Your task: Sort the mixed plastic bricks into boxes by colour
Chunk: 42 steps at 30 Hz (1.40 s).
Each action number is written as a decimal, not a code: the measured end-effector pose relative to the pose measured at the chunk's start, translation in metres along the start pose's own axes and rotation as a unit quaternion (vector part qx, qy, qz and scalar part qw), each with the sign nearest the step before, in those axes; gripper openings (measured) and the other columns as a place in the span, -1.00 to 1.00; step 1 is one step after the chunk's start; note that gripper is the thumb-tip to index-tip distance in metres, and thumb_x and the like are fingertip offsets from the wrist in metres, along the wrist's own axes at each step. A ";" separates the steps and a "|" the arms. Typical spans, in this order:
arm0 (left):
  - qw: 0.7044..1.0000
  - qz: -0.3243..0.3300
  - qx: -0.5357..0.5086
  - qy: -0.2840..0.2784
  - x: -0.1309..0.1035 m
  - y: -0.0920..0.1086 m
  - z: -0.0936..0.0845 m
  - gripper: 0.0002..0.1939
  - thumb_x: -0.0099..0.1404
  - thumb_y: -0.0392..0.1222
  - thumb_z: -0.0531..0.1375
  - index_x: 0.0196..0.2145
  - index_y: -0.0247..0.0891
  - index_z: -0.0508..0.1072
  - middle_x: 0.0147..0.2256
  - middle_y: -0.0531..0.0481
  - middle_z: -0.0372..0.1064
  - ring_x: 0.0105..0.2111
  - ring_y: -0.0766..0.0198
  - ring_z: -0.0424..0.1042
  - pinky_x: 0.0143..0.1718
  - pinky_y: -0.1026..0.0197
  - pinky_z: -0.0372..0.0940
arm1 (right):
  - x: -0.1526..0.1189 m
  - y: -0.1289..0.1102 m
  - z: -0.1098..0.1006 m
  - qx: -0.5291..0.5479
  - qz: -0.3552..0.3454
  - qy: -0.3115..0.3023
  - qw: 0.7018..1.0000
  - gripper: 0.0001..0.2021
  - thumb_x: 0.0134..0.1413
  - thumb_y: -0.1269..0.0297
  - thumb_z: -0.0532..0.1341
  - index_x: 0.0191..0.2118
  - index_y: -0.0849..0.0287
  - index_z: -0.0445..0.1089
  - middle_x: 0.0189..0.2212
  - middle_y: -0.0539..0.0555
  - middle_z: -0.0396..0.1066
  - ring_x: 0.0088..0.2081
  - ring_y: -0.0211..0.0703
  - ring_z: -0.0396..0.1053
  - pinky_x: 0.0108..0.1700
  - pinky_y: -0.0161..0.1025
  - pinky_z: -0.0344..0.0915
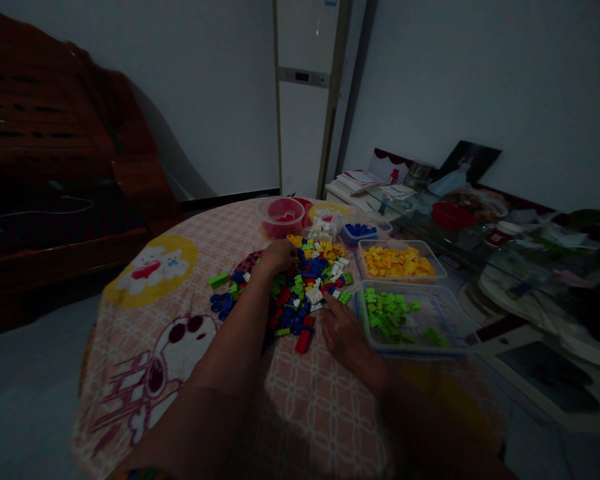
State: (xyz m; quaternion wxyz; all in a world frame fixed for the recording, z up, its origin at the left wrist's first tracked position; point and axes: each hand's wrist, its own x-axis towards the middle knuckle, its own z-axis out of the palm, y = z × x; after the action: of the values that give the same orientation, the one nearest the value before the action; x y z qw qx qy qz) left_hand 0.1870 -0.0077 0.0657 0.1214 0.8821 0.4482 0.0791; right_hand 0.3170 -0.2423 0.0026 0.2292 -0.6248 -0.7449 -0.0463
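Observation:
A mixed pile of toy building bricks (315,268) in blue, red, green, yellow and white lies on the table. My left hand (280,256) reaches over its far side, fingers bent down together near some yellow bricks (325,250). Whatever its fingertips hold, if anything, is hidden. At the pile's near right edge rests my right hand (344,332), its fingers stretched towards a white brick (315,295); I see nothing held in it. A red brick (303,341) lies just left of that hand.
Right of the pile stand clear boxes of green bricks (390,315), yellow bricks (399,261) and blue bricks (360,230). A round tub (281,219) with red bricks stands at the back, near white bricks (321,230). A cluttered glass-topped table (420,217) adjoins the right side.

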 end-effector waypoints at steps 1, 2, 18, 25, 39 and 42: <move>1.000 -0.001 -0.007 0.004 0.000 -0.001 0.000 -0.83 0.10 -0.24 0.25 -0.36 -0.25 0.64 -0.34 -0.10 0.58 -0.35 0.22 0.48 -0.36 0.30 0.24 | 0.000 0.000 0.000 -0.001 0.000 -0.001 1.000 -0.76 0.18 0.51 0.08 -0.12 0.23 0.43 0.26 0.31 0.24 0.08 0.05 0.35 0.12 0.04 0.34; 1.000 -0.003 -0.016 0.010 0.001 -0.002 -0.001 -0.83 0.11 -0.23 0.24 -0.36 -0.25 0.64 -0.34 -0.09 0.59 -0.34 0.22 0.49 -0.35 0.30 0.25 | 0.000 0.000 0.001 -0.002 0.001 -0.002 1.000 -0.76 0.18 0.51 0.07 -0.12 0.23 0.43 0.25 0.32 0.24 0.08 0.05 0.35 0.12 0.04 0.35; 0.787 0.141 -0.601 0.001 -0.003 0.095 0.016 -0.36 0.15 -0.10 0.33 0.16 -0.38 0.40 -0.01 -0.25 0.51 0.03 0.05 0.46 0.04 0.06 0.36 | -0.001 0.001 0.004 -0.014 0.000 0.011 1.000 -0.75 0.23 0.48 0.06 -0.08 0.24 0.43 0.24 0.32 0.25 0.10 0.05 0.35 0.14 0.05 0.34; 0.816 0.119 -0.563 0.063 -0.004 0.053 -0.012 -0.33 0.07 -0.09 0.36 0.11 -0.44 0.43 0.05 -0.32 0.45 0.04 0.02 0.44 0.09 -0.04 0.33 | 0.000 0.001 0.003 -0.007 -0.005 0.001 1.000 -0.76 0.23 0.49 0.05 -0.11 0.25 0.44 0.25 0.34 0.25 0.06 0.06 0.37 0.11 0.05 0.36; 0.854 0.040 -0.484 0.189 -0.024 0.003 -0.052 -0.48 0.00 0.02 0.37 -0.13 -0.38 0.59 -0.26 -0.14 0.57 -0.25 0.10 0.53 -0.17 0.06 0.46 | -0.003 -0.026 -0.029 -0.030 -0.056 0.036 0.997 -0.79 0.28 0.48 0.06 -0.14 0.22 0.44 0.06 0.27 0.41 0.01 -0.01 0.38 0.04 -0.08 0.34; 0.838 0.003 -0.493 0.233 -0.029 -0.011 -0.058 -0.51 -0.01 0.00 0.37 -0.16 -0.38 0.59 -0.27 -0.13 0.57 -0.28 0.14 0.53 -0.20 0.08 0.47 | 0.001 -0.021 -0.062 -0.048 -0.022 0.054 0.997 -0.78 0.30 0.43 0.06 -0.23 0.16 0.47 -0.28 0.14 0.50 -0.24 -0.14 0.43 -0.18 -0.25 0.31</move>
State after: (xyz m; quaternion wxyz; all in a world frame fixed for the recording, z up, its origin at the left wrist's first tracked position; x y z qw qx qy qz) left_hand 0.1468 -0.0169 0.1175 0.4321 0.6620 0.3625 0.4936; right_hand 0.3148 -0.2677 0.0625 0.2379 -0.6154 -0.7416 -0.1210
